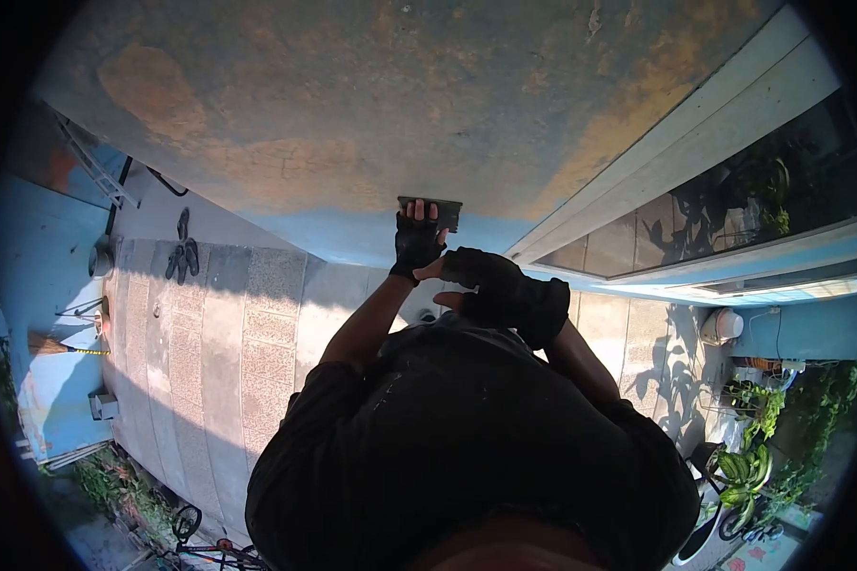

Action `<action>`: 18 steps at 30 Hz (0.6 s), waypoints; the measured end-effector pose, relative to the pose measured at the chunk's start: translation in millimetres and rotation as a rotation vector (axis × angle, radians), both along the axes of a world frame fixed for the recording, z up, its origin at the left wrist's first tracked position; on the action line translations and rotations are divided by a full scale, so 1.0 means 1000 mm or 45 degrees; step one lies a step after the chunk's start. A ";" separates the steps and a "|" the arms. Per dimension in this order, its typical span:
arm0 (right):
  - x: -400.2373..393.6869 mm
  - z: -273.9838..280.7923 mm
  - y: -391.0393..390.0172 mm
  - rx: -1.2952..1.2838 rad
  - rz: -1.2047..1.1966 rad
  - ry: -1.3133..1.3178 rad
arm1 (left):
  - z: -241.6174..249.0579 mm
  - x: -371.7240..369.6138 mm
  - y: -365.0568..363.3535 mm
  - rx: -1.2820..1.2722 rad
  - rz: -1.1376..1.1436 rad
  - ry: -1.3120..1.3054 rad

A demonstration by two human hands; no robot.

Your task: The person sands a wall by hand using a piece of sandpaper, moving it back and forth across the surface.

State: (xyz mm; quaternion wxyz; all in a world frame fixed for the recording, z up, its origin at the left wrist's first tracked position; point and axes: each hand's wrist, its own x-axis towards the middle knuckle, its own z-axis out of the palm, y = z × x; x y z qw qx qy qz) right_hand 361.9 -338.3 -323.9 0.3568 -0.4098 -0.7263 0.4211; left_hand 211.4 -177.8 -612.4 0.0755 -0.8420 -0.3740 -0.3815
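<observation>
My left hand (419, 243), in a black fingerless glove, has its fingers wrapped over a flat black rectangular block (445, 213). That block lies against the wall (381, 124), right at the lower border of its worn, orange-stained patch, where light blue paint begins. My right hand (500, 290) wears a similar black glove and reaches leftward in front of my chest. Its bare fingertips overlap the left wrist in this view, with a gap between the thumb side and the other fingers.
A window (733, 209) with a pale frame is set in the wall at right. Dark sandals (183, 257) lie on the paved floor (276, 333) at left. A white bucket (724, 326) and potted plants (745, 471) stand at right. A ladder (90, 162) leans at far left.
</observation>
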 end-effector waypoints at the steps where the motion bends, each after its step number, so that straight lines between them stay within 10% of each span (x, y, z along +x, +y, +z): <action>1: -0.003 0.010 0.004 0.040 -0.002 0.004 | -0.002 -0.003 0.001 0.000 -0.015 0.051; 9: 0.004 0.050 0.016 -0.201 -0.072 -0.001 | 0.063 -0.029 0.043 0.024 0.292 -0.299; 18: 0.001 0.022 0.013 0.008 -0.039 0.134 | -0.001 -0.022 0.007 -0.120 0.144 -0.132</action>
